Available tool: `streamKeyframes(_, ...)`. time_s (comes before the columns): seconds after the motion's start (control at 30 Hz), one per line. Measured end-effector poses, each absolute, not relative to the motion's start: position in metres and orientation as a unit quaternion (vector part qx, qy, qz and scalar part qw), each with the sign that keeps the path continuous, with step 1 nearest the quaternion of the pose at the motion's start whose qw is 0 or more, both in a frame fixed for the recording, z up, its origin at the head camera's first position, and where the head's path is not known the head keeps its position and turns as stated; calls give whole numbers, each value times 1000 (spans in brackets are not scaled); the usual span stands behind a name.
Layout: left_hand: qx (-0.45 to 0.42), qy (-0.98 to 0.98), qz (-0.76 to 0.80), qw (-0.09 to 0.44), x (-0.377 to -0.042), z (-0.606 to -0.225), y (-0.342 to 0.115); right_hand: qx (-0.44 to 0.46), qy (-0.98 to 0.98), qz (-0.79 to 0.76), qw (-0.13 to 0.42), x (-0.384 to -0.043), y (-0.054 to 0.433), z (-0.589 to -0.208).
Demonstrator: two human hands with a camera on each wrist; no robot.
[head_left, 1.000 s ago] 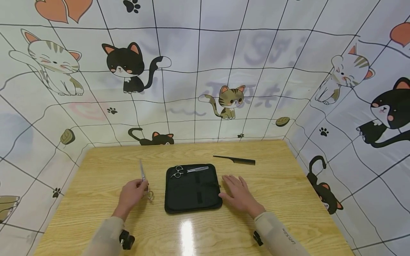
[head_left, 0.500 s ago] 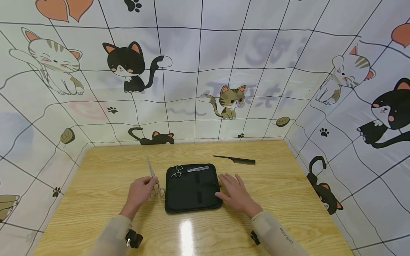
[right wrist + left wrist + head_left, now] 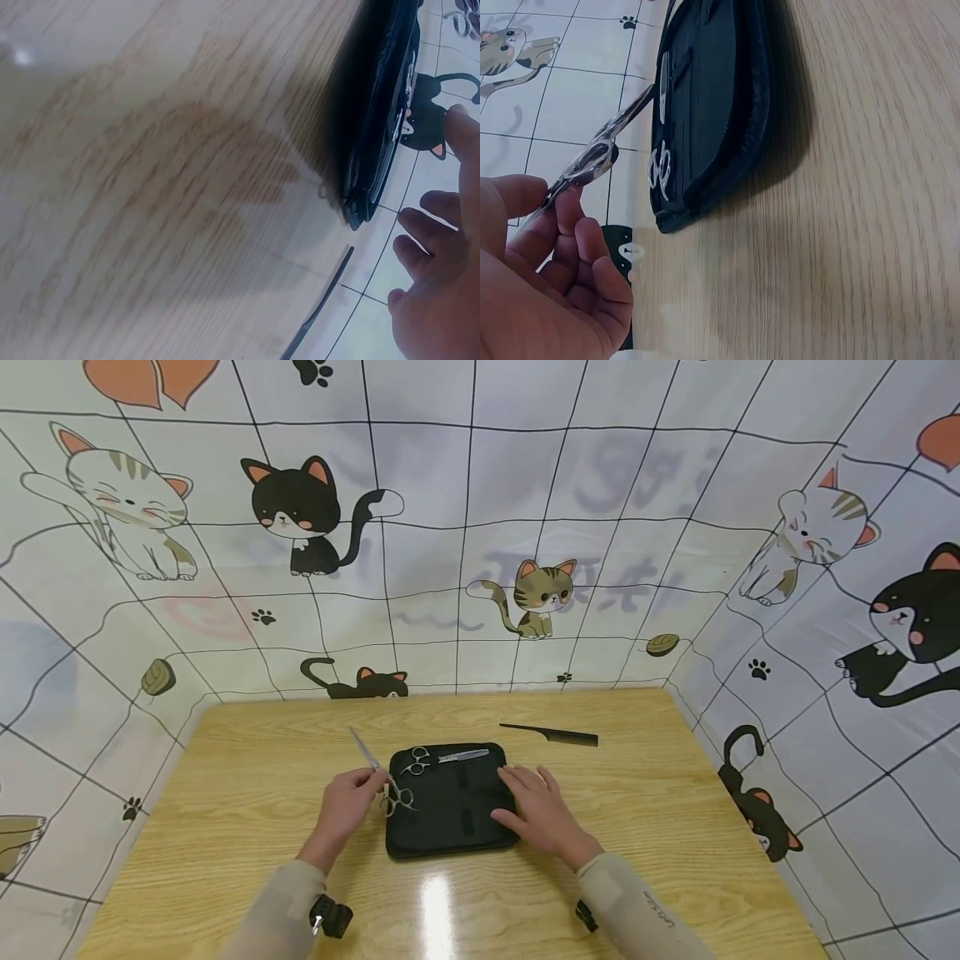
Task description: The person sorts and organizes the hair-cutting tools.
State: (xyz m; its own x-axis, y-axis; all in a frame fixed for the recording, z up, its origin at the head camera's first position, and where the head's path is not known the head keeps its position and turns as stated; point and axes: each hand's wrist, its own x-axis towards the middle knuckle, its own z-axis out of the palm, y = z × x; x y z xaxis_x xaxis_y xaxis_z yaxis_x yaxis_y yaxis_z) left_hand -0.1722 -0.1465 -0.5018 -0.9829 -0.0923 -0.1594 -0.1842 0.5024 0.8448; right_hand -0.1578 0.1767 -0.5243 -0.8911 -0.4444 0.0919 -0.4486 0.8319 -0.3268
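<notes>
A white fabric sheet (image 3: 427,443) printed with cartoon cats hangs behind and beside the light wood-grain desk (image 3: 675,827). On the desk lies a flat black rounded-corner case (image 3: 431,831), opened to show its inner side. Two beige sleeves (image 3: 273,910) reach in from the near edge.

The right hand (image 3: 542,814) grasps nothing: its fingers are loosely spread over the right edge of the case, and whether they touch it I cannot tell. The left hand (image 3: 347,810) pinches slim silver metal scissors between thumb and fingers, just left of the case.

A black rat-tail comb (image 3: 570,737) lies on the desk beyond the case's far right corner. The slim silver metal scissors (image 3: 367,752) slant in the left hand, blades pointing away from the person, finger rings over the case's left margin. A second pair of silver scissors (image 3: 463,756) lies in the case along its far side.

Over the last second the held pair has come rightward from above the bare desk, and the right hand has edged inward. The work seems to be at the point of bringing these scissors to the case; they sit in no holder yet.
</notes>
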Motion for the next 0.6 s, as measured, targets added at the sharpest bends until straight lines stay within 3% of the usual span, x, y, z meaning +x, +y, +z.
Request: streamKeyframes(0.6,-92,840,534,31,-172,-501,-114,247,-953,176,-5,-159,154,-521)
